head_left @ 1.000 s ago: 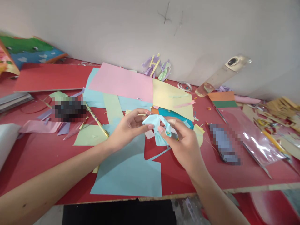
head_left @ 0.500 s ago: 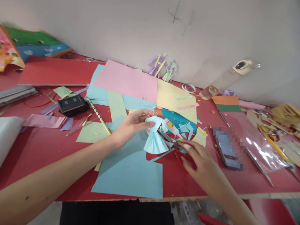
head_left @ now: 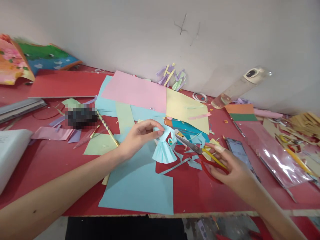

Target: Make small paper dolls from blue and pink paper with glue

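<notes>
Between thumb and fingers, my left hand (head_left: 143, 136) pinches the top of a small light-blue paper dress figure (head_left: 164, 150) with a pleated skirt and a wire loop above it. My right hand (head_left: 231, 165) grips scissors (head_left: 211, 160) with one red and one yellow handle. Their blades point left, the tips close to the figure's right side; whether they touch it I cannot tell. Beneath the hands lies a large light-blue sheet (head_left: 140, 186), with cut blue scraps (head_left: 195, 163) to its right.
Pink (head_left: 137, 90) and yellow sheets (head_left: 187, 106) lie toward the wall. A clear bottle (head_left: 240, 88) leans there. To the right are a phone (head_left: 240, 155) and a clear plastic sleeve (head_left: 280, 160); a patterned pencil (head_left: 107, 128) lies left. Two paper figures (head_left: 166, 75) rest against the wall.
My right hand has drawn the scissors to the right, away from the skirt, and their handles have spread apart. My left hand still holds the paper figure, nearly in place. The view has shifted slightly.
</notes>
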Tool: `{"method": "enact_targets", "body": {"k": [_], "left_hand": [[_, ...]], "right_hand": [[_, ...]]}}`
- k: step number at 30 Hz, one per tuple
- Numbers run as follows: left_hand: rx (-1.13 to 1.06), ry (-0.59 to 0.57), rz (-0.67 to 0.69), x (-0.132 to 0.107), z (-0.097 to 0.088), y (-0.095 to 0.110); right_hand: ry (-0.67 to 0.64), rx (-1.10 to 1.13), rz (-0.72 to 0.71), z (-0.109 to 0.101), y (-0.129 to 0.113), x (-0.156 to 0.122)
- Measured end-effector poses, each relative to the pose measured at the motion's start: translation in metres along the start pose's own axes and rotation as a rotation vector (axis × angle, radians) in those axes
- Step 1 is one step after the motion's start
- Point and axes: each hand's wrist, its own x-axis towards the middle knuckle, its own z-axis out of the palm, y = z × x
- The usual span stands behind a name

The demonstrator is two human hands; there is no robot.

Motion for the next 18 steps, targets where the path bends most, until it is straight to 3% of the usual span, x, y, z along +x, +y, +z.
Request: {"method": "enact_targets", "body": {"k": [3,10,18], "left_hand": [[0.019,0.002,-0.045,0.000,0.000,0.000],[0.028,0.019,-0.127,-0.001,0.004,0.003],[0.221,0.055,-0.129,0.000,0.002,0.000]], "right_hand": [[0.017,-0.073,-0.075,-0.007,0.001,-0.002],[0.129,-0.344,-0.461,-0.015,-0.011,-0.003],[0.234,-0.698,-0.524,-0.032,-0.038,0.006]]}}
